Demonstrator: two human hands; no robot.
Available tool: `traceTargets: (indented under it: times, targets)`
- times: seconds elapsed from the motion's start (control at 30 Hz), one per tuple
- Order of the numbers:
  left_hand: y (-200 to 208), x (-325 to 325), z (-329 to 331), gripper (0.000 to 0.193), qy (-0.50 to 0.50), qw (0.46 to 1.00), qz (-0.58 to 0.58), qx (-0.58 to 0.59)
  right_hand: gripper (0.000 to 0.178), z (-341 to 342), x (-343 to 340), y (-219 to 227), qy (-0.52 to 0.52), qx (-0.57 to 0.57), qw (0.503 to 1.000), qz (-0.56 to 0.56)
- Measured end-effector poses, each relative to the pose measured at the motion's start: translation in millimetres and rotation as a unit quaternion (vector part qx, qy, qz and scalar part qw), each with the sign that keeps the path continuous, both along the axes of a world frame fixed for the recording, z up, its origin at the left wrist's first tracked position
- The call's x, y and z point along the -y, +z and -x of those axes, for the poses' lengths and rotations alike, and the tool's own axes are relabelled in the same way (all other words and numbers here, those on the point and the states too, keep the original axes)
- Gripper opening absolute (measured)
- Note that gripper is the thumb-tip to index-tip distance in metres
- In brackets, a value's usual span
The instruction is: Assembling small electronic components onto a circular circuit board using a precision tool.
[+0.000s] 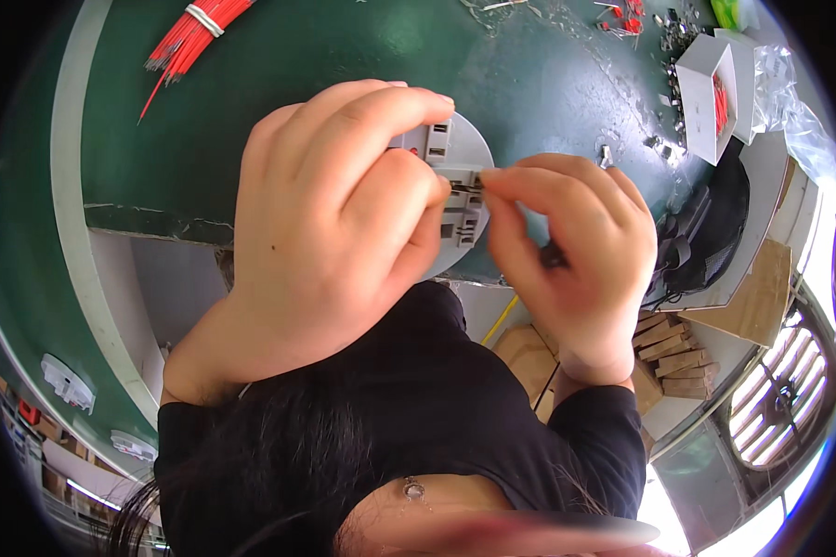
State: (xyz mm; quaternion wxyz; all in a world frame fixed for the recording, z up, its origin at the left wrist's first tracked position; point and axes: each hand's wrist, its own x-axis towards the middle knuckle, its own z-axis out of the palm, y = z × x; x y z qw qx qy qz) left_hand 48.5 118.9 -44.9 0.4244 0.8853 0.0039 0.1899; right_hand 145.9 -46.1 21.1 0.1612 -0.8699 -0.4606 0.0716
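"Table [567, 93] for support?"

"Yes, I'd brace against its near edge. Left hand [334, 204] arches over, fingers curled; right hand [581, 227] faces it, thumb and forefinger pinched narrow."

"And the white disc [476, 145]?"

"Under the left hand, held, by that edge. Pin it firmly."

"The small metal piece [465, 188]?"

"Between both hands' fingertips, over the disc's slots [448, 230]. Square it up; light, even pressure looks wisest."

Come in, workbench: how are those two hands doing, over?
Left hand over the round white part, hiding its left side. Right hand at its small metal piece, grip unclear. Red wire bundle lies apart, upper left.
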Motion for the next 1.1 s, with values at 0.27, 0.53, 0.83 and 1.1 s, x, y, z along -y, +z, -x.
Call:
traceTargets:
  times: [0.27, 0.53, 0.83, 1.1]
  targets:
    - [-3.4, -1.2, -0.9, 0.024, 0.005, 1.0, 0.007, 0.002, 0.027, -3.1, -4.5, -0.2, 0.046, 0.033, 0.998, 0.033]
    - [-3.0, -0.4, 0.8, 0.024, 0.001, 1.0, -0.002, 0.001, 0.04, -3.5, 10.6, 8.6, 0.119, 0.071, 0.986, 0.089]
    - [10.0, -5.7, -12.4, 0.021, -0.06, 0.997, 0.027, -0.032, 0.02, -45.9, 104.9, 18.4, -0.261, 0.062, 0.963, 0.025]
    - [10.0, 11.1, 3.7, 0.019, -0.022, 0.996, 0.055, -0.061, 0.02, -42.0, 114.4, -3.2, -0.204, 0.015, 0.978, -0.034]
